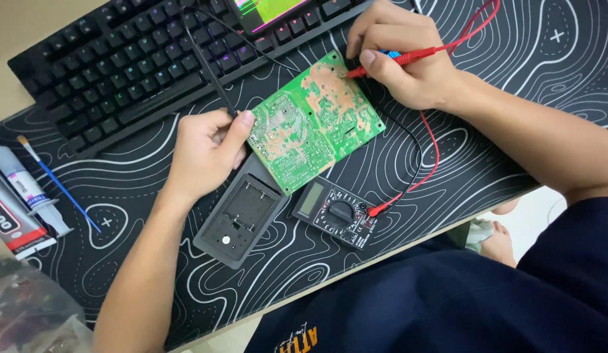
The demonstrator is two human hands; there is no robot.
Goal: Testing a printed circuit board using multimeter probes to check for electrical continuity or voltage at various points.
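I see the green printed circuit board [315, 119] lying solder-side up on the patterned black desk mat [513, 131]; my left hand [202, 153] pinches the black probe [209, 65], my right hand [399, 55] grips the red probe [399, 59], whose tip could, I judge, slip and bridge neighbouring joints

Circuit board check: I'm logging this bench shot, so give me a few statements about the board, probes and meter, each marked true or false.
1. The right hand holds a red probe to the green board. True.
2. The left hand holds a black probe at the board's left edge. True.
3. The multimeter lies above the keyboard. False: it lies below the board, near the desk's front edge.
4. The board lies copper side hidden. False: its solder side faces up.
5. A blue-handled brush lies left of the left hand. True.
6. The mat is plain grey. False: it is black with white contour lines.
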